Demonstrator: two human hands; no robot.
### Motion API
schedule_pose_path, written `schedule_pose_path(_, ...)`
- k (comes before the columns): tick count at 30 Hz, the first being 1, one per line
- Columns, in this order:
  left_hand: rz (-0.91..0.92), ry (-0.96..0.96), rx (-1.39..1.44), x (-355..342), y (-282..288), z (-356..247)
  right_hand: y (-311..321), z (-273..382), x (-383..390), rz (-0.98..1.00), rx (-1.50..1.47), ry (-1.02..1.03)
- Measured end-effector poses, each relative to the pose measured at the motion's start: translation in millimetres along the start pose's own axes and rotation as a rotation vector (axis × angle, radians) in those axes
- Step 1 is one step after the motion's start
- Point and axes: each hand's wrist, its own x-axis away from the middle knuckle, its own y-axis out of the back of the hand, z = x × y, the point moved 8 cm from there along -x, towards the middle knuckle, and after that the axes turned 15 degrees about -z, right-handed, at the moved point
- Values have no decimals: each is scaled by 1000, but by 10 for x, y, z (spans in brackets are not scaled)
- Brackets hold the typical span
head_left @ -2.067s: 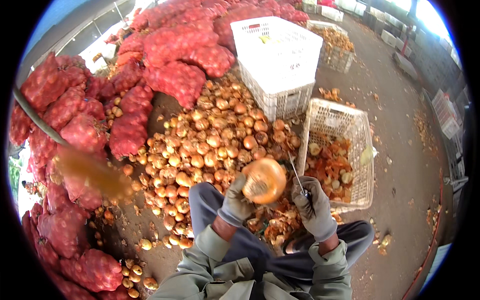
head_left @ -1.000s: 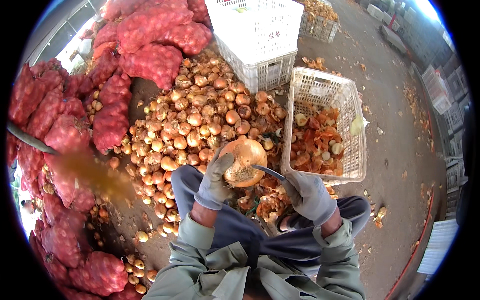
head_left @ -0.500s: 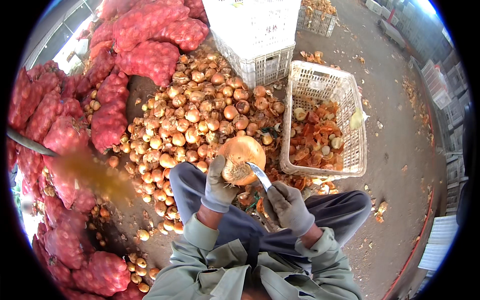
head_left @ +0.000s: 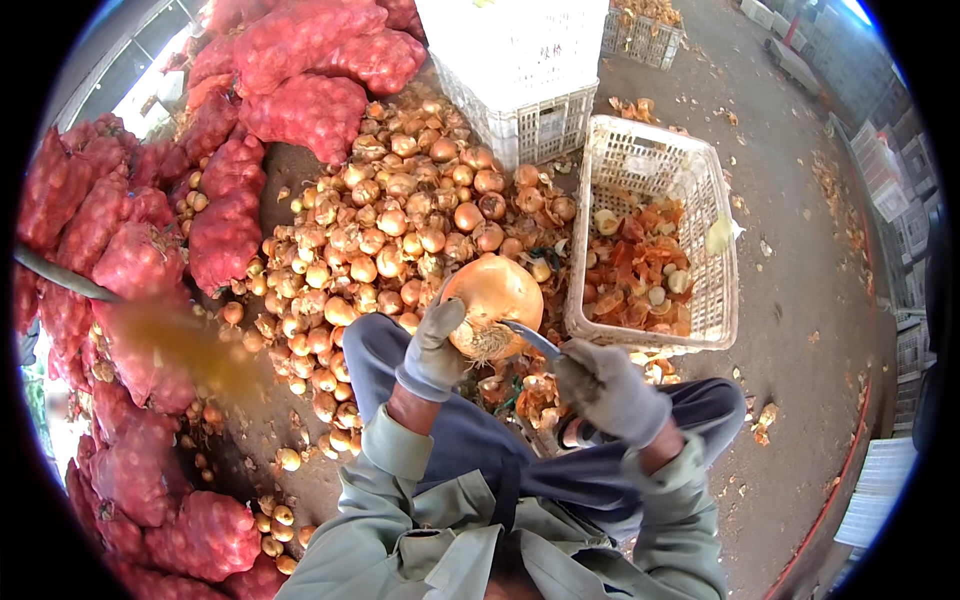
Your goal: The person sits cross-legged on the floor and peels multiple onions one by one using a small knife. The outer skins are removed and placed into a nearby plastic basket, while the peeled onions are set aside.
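My left hand (head_left: 437,347) grips a big onion (head_left: 497,297). My right hand (head_left: 612,390) holds a knife (head_left: 535,340), its tip touching the onion near the hairy roots (head_left: 486,341).

Floor (head_left: 800,330) Strewn, Edges Bright

Grey-brown & hard-looking, w/ dry scraps (head_left: 765,420) scattered, esp. R side. Red line (head_left: 845,475) runs along far R, bent by lens. Past it: pale crates (head_left: 882,185) stacked up, plus white ribbed panel (head_left: 878,490) nr btm R. Low flat platform (head_left: 795,68) up top R, by red post (head_left: 793,28). Top L: grey surface (head_left: 120,60), w/ washed-out patch (head_left: 150,105) below. Glare (head_left: 857,10) top R; bit of greenery (head_left: 36,385) at L rim, v. bright there too. Far R bkgd dim, details unclear.
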Motion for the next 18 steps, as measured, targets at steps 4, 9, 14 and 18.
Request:
schedule_pose_path(4, -63, -48, 196, -16, -5, 114, -526, -294, 166, -140, -619, -319)
schedule_pose_path(9, 26, 1, 493, -3, -217, 248, -656, -201, 185, -228, -805, -481)
schedule_pose_path(14, -97, -119, 43, -2, 32, 292, -306, -129, 71, -210, -611, -450)
schedule_pose_path(18, 223, 198, 159, -23, -88, 138, 63, 30, -2, -96, -37, 80)
